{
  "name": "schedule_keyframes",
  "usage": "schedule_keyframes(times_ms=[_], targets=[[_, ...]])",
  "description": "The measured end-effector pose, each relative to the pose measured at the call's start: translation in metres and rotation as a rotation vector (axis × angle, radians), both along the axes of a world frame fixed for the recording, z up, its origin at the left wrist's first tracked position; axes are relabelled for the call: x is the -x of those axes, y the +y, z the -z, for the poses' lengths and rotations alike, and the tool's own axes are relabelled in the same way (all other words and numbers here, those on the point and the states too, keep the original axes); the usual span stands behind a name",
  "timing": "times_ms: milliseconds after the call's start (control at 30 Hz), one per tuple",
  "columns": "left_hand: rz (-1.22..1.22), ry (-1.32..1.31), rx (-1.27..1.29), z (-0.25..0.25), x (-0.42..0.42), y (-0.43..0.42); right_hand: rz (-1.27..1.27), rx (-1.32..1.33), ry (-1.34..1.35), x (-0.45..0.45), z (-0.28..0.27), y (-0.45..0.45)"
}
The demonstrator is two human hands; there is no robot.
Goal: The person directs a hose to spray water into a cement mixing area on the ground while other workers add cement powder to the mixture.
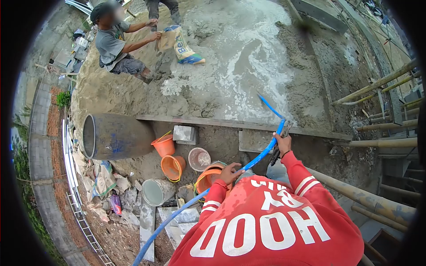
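Observation:
A blue hose (262, 155) runs up from the lower left, past both my hands, and kinks sharply beyond the right one. Its far end hangs over a wet grey patch (248, 66) with whitish liquid. My right hand (284, 143) is closed around the hose, beside a dark metal object (287, 128) whose kind I cannot make out. Lower down the hose, my left hand (230, 173) is curled against it with its fingers on the tube. An orange bucket (208, 178) stands just left of that hand, partly hidden by it.
A wooden board (213, 123) edges the mix. Nearby are a large dark drum (117, 136), orange buckets (173, 167), a pale bucket (199, 158) and a grey bucket (156, 192). Another person (116, 46) tips a cement bag (183, 46). Bamboo poles (364, 195) run along the right.

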State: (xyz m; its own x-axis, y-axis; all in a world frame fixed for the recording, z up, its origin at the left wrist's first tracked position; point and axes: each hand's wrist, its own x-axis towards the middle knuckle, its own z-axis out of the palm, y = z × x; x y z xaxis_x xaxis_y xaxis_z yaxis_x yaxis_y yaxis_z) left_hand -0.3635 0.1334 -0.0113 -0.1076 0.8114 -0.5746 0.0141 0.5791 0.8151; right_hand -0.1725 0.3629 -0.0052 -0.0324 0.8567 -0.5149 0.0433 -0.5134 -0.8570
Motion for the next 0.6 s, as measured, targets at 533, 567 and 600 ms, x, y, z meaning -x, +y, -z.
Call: schedule_keyframes(times_ms=[533, 567, 600], targets=[[0.181, 0.407, 0.036, 0.026, 0.006, -0.022, -0.091, 0.395, -0.285, -0.031, 0.105, -0.026], [0.154, 0.377, 0.042, 0.029, 0.007, -0.018, -0.078, 0.298, -0.272, -0.028, 0.099, -0.023], [0.125, 0.347, 0.047, 0.031, 0.008, -0.015, -0.066, 0.199, -0.26, -0.021, 0.086, -0.017]])
